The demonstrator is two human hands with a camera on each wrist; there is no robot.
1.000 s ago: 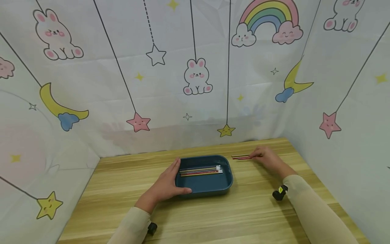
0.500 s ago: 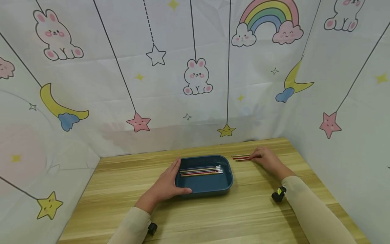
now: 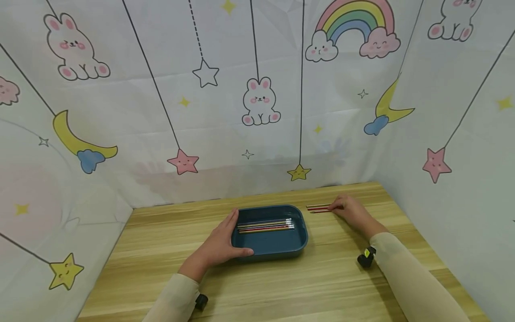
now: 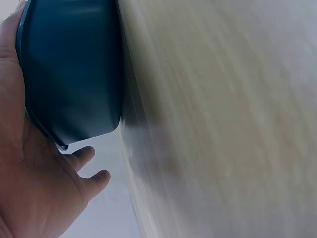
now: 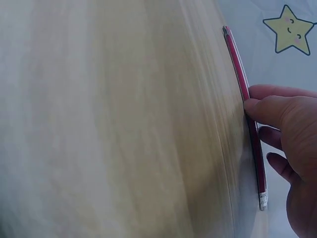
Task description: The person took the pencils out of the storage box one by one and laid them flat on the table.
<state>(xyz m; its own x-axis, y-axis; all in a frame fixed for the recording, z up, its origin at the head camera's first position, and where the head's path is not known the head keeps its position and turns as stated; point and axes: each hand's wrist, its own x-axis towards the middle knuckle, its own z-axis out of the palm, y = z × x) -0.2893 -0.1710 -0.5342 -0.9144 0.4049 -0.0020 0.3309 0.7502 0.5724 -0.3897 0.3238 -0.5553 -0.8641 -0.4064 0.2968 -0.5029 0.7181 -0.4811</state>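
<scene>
A dark blue rectangular tray (image 3: 267, 243) stands on the wooden table. Inside it, several pencils (image 3: 265, 226) lie side by side, white eraser ends to the right. My left hand (image 3: 217, 239) holds the tray's left end, with the thumb on the near rim and the fingers along the left side. To the right of the tray, a few more pencils (image 3: 318, 206) lie close together near the back edge. My right hand (image 3: 352, 212) is over their right ends. In the right wrist view, its thumb and fingertips pinch a red pencil (image 5: 238, 67) around the middle.
The wooden table (image 3: 257, 290) meets a white cloth backdrop (image 3: 225, 134) printed with rabbits, stars and moons behind and at both sides. A black wrist camera (image 3: 366, 257) hangs under the right sleeve, another black wrist camera (image 3: 201, 302) under the left.
My right hand has shifted slightly toward me, and the nearest loose pencil now lies a little further from the others. The left hand and the tray stay in place.
</scene>
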